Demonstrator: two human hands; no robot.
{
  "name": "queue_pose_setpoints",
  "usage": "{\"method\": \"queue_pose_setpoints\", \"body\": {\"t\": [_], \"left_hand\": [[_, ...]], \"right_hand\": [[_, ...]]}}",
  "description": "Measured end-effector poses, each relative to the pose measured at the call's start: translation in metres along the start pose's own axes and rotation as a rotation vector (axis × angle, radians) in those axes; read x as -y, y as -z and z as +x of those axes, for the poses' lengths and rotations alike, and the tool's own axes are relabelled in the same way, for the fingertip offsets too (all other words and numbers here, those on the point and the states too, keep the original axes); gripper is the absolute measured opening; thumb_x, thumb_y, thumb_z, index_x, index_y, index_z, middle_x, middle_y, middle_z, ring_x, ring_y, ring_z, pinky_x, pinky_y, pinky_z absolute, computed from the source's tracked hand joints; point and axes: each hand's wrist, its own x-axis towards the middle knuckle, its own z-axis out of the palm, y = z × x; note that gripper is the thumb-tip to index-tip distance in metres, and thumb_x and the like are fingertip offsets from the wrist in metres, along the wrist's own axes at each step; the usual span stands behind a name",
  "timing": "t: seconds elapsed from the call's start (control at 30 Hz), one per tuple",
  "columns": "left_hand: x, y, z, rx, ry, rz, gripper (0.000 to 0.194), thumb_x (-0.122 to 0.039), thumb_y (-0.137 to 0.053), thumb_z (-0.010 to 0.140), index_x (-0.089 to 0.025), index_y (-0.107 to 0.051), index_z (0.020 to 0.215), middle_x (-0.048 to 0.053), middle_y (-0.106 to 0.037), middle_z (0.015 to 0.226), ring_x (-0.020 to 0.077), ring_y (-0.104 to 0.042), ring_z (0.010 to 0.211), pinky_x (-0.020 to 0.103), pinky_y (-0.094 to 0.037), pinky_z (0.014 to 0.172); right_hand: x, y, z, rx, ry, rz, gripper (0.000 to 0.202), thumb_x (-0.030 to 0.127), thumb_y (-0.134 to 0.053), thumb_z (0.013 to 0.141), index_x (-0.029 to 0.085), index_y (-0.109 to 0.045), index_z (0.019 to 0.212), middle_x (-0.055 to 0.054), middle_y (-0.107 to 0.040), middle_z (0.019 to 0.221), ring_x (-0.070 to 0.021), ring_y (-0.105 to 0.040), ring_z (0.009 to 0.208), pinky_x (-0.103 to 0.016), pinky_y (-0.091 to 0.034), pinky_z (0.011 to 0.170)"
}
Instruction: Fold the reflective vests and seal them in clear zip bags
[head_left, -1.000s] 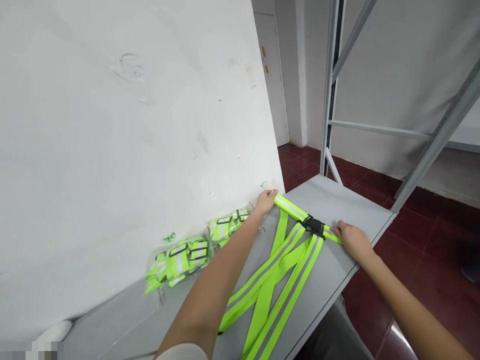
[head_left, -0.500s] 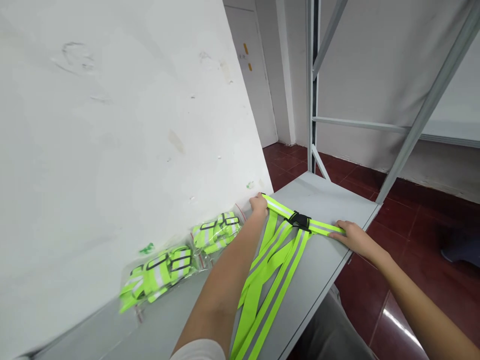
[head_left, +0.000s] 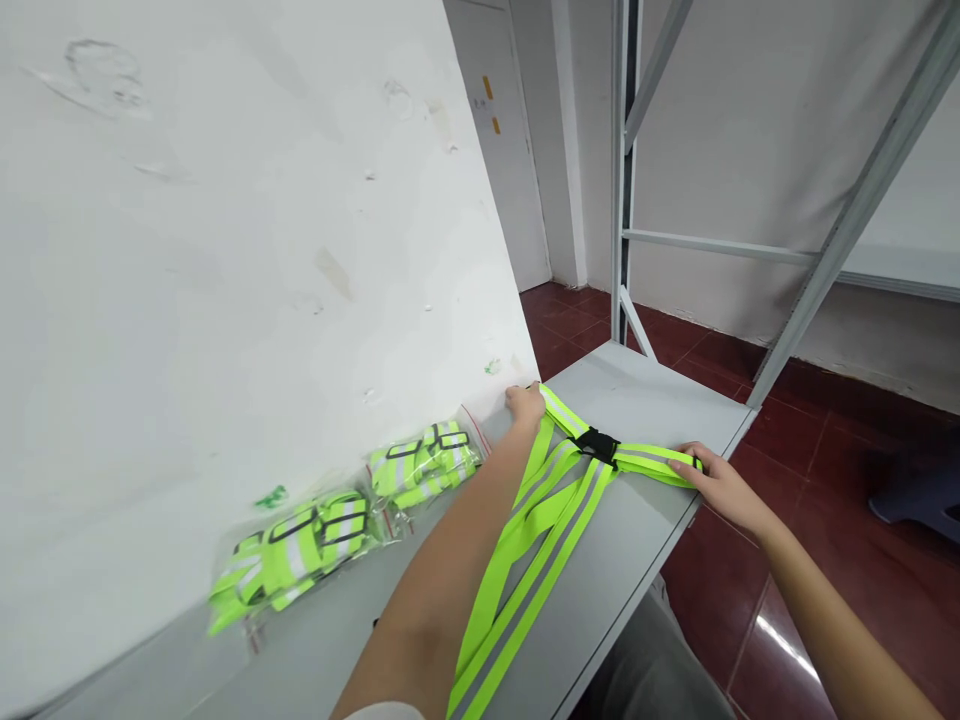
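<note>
A neon-yellow reflective vest of elastic straps (head_left: 541,578) lies stretched along the grey tabletop (head_left: 643,388), its grey stripes facing up. A black buckle (head_left: 598,446) joins its belt near the far end. My left hand (head_left: 527,402) is closed on the belt's left end, beside the white board. At the table's right edge my right hand (head_left: 709,478) pinches the belt's other end, where a small black slider shows by the fingers. My left forearm hides part of the table and some of the straps.
Two clear bags of folded neon straps, a nearer bag (head_left: 296,553) and a farther bag (head_left: 424,465), lie along the white board (head_left: 247,250). A grey metal frame (head_left: 621,200) rises behind the table. A dark blue stool (head_left: 919,500) stands on the red floor at right.
The right part of the belt now lies doubled, and its black slider shows at my right hand. My left hand still holds the other end. The view has shifted slightly.
</note>
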Motion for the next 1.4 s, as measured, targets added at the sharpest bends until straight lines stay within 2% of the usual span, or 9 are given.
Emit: {"method": "queue_pose_setpoints", "body": {"t": [0.13,0.23,0.37,0.5,0.73,0.97,1.13,1.23,1.4], "left_hand": [[0.003,-0.005,-0.043,0.068,-0.318,0.227,0.055,-0.028,-0.058,0.089,-0.017,-0.037,0.139,0.017,-0.027,0.151,0.0324,-0.028,0.138,0.051,-0.029,0.11],[0.015,-0.009,-0.078,0.322,-0.61,0.365,0.045,-0.038,-0.054,0.09,-0.026,-0.047,0.133,0.006,-0.035,0.151,0.0262,-0.026,0.141,0.042,-0.024,0.115],[0.033,-0.009,-0.097,0.522,-0.786,0.522,0.052,-0.057,-0.041,0.091,-0.027,-0.05,0.132,0.008,-0.038,0.15,0.0326,-0.025,0.142,0.054,-0.021,0.113],[0.04,-0.002,-0.084,0.544,-0.838,0.612,0.052,-0.053,-0.029,0.096,-0.025,-0.045,0.137,0.01,-0.032,0.153,0.0346,-0.02,0.143,0.063,-0.014,0.111],[0.034,0.008,-0.087,0.541,-0.914,0.613,0.04,-0.04,-0.033,0.098,-0.021,-0.053,0.126,0.01,-0.037,0.15,0.0261,-0.029,0.14,0.051,-0.023,0.113],[0.033,0.02,-0.127,0.546,-0.904,0.527,0.025,-0.025,-0.041,0.093,-0.022,-0.065,0.102,0.011,-0.062,0.119,0.029,-0.051,0.118,0.047,-0.037,0.1],[0.043,0.033,-0.119,0.647,-0.846,0.375,0.027,-0.029,-0.044,0.091,-0.022,-0.07,0.085,0.002,-0.07,0.09,0.018,-0.063,0.084,0.026,-0.047,0.076],[0.044,0.051,-0.119,0.582,-0.748,0.296,0.038,-0.036,-0.036,0.094,-0.02,-0.07,0.086,0.0,-0.067,0.072,0.0157,-0.06,0.066,0.024,-0.046,0.062],[0.034,0.073,-0.17,0.431,-0.732,0.173,0.032,-0.035,-0.038,0.094,-0.021,-0.062,0.11,0.006,-0.067,0.108,0.0214,-0.06,0.102,0.033,-0.046,0.089]], "right_hand": [[0.0,-0.006,-0.001,-0.061,-0.044,-0.16,0.035,0.056,-0.05,0.083,0.022,-0.05,0.076,-0.003,-0.061,0.082,-0.0191,-0.054,0.075,-0.032,-0.042,0.07],[0.001,-0.005,-0.005,0.04,-0.121,-0.12,0.031,0.053,-0.05,0.084,0.023,-0.045,0.077,0.002,-0.059,0.064,-0.0161,-0.048,0.06,-0.03,-0.038,0.059],[-0.001,-0.002,-0.019,0.09,-0.192,0.114,0.03,0.047,-0.055,0.083,0.024,-0.037,0.08,0.008,-0.052,0.049,-0.0121,-0.04,0.047,-0.026,-0.032,0.051],[-0.001,-0.002,-0.032,0.028,-0.224,0.326,0.032,0.045,-0.062,0.08,0.024,-0.038,0.084,0.011,-0.048,0.047,-0.009,-0.037,0.043,-0.023,-0.029,0.048],[0.039,-0.019,-0.021,-0.082,-0.233,0.681,0.046,0.053,-0.069,0.074,0.023,-0.053,0.105,0.009,-0.05,0.047,-0.0091,-0.042,0.039,-0.022,-0.032,0.044],[0.082,-0.05,0.033,0.128,-0.145,0.765,0.032,0.044,-0.062,0.084,0.019,-0.055,0.103,-0.003,-0.068,0.077,-0.0141,-0.063,0.065,-0.021,-0.041,0.048],[0.071,-0.073,0.069,0.271,-0.291,0.604,0.016,0.021,-0.062,0.084,0.016,-0.054,0.098,-0.009,-0.071,0.081,-0.0137,-0.062,0.06,-0.021,-0.045,0.045],[0.06,-0.079,0.073,0.275,-0.306,0.549,0.036,0.012,-0.061,0.08,0.013,-0.048,0.113,-0.008,-0.071,0.08,-0.014,-0.061,0.058,-0.022,-0.045,0.044],[0.054,-0.086,0.065,0.326,-0.211,0.503,0.051,0.014,-0.059,0.077,0.013,-0.039,0.124,-0.001,-0.066,0.069,-0.0129,-0.057,0.052,-0.023,-0.044,0.045]]}}
